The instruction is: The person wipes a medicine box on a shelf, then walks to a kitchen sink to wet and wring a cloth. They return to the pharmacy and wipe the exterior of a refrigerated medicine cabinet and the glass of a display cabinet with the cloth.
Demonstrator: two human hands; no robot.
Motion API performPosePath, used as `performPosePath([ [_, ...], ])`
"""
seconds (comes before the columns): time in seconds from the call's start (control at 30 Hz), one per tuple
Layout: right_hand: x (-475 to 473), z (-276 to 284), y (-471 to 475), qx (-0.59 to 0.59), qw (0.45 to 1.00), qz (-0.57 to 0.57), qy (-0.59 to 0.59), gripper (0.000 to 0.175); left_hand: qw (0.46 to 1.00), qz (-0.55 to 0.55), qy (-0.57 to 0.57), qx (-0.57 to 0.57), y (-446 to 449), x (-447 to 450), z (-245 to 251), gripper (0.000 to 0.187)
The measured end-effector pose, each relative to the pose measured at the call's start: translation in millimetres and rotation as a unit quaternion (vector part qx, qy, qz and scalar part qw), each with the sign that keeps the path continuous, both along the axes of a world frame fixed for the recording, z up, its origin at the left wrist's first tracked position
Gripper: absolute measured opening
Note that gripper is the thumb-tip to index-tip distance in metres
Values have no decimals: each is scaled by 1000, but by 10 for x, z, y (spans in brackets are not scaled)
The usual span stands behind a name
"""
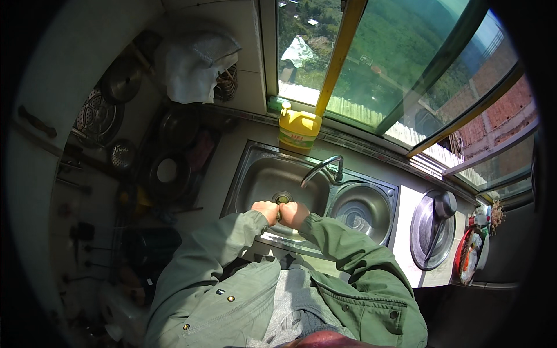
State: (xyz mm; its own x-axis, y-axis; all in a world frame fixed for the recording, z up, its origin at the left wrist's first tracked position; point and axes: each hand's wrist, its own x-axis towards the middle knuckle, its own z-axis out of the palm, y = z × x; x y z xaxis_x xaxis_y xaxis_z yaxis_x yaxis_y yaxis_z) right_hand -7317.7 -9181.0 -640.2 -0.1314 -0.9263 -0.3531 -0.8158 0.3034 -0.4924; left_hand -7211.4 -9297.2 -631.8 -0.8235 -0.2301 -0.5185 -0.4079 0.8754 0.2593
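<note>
Both fists meet over the larger basin (256, 174) of a stainless steel double sink. My left hand (266, 211) is curled, knuckles up, just below the drain (283, 198). Beside it, my right hand (294, 214) is curled the same way, thumb side against the left. A narrow dark greenish patch shows between the fists; whether it is a held object or the basin behind cannot be told. The palms are hidden. Above and right of the hands, the chrome faucet (320, 167) arches over the basin, with no running water plainly visible.
A yellow jug (299, 130) stands behind the sink under the windows. The smaller round basin (361, 211) lies right. Farther right are a metal lid (422, 243) with a ladle (444, 205) and a red-rimmed dish (462, 252). Dark pans (178, 126) crowd the left.
</note>
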Motion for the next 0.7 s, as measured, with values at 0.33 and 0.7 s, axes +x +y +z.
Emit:
performPosePath([
  [0.33,-294,-63,-119,-300,940,105,127,14,866,309,53,391,32,-1,-295,12],
  [0.7,-414,-34,-141,-441,878,118,144,19,496,489,19,717,276,86,160,29],
])
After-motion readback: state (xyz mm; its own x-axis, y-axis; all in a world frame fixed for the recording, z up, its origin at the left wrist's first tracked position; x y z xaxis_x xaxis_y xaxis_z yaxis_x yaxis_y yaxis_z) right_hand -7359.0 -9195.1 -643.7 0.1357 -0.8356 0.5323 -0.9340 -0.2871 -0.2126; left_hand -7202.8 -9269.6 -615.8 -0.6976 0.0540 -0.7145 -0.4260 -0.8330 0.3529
